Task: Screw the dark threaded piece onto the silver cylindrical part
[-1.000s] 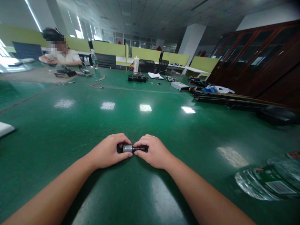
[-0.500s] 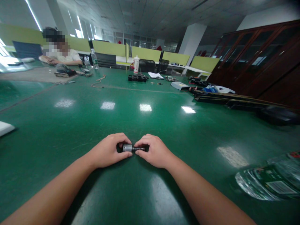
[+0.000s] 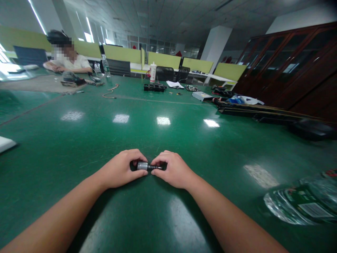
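A small silver metal cylinder (image 3: 142, 166) with a thin dark ribbed shaft (image 3: 153, 167) lies sideways between my two hands, low over the green table. My left hand (image 3: 123, 168) is closed, thumb and fingers pinching the cylinder at its left. On the other side, the fingertips of my right hand (image 3: 174, 169) are closed on the shaft, whose pointed end shows inside the curl of the fingers. Part of the cylinder's left end is in shadow behind the left fingers.
A large clear bottle with a green label (image 3: 302, 203) lies at the right. The corner of a white object (image 3: 6, 144) shows at the left. Farther off are a black device (image 3: 154, 88), papers (image 3: 175, 84), a white bottle (image 3: 153, 72) and a seated person (image 3: 71, 63).
My left hand and the cylinder have shifted very slightly left, and a bit more of the shaft shows. The right hand stays nearly still.
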### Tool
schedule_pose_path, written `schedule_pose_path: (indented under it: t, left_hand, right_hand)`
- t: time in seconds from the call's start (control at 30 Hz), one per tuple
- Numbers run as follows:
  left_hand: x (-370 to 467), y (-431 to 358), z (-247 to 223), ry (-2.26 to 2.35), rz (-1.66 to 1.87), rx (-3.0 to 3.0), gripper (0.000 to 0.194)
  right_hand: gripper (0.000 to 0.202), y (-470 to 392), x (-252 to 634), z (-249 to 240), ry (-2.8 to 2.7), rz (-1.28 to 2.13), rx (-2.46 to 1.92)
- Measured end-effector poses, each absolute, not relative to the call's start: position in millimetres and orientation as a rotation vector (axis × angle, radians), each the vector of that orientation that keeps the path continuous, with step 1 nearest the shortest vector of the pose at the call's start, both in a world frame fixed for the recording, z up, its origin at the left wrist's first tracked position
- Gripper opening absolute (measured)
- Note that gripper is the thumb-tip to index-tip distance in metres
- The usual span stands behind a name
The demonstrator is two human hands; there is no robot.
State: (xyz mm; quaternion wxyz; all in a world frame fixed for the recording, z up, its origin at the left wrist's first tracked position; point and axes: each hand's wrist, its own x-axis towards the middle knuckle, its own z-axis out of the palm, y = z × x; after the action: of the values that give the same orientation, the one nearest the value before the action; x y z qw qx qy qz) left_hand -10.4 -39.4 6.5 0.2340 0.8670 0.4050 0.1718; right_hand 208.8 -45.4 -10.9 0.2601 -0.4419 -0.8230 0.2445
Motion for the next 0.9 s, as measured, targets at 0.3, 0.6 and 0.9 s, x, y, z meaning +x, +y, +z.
schedule_pose_path:
  t: [0.3, 0.6, 0.9]
  left_hand:
    - [-13.9, -37.3, 5.6, 1.124, 0.483, 2.374, 0.023]
    - [-19.6, -36.1, 3.5, 1.131, 0.524, 2.384, 0.021]
    - [-18.2, -34.9, 3.7, 1.141, 0.533, 2.389, 0.021]
  right_hand:
    - [0.011, -45.3, 209.9, -12.2, -2.235, 0.619, -1.194]
    - [0.009, -45.8, 213.5, -13.9, -2.221, 0.590, -1.201]
    - [0.009, -45.2, 214.3, -13.8, -2.223, 0.589, -1.228]
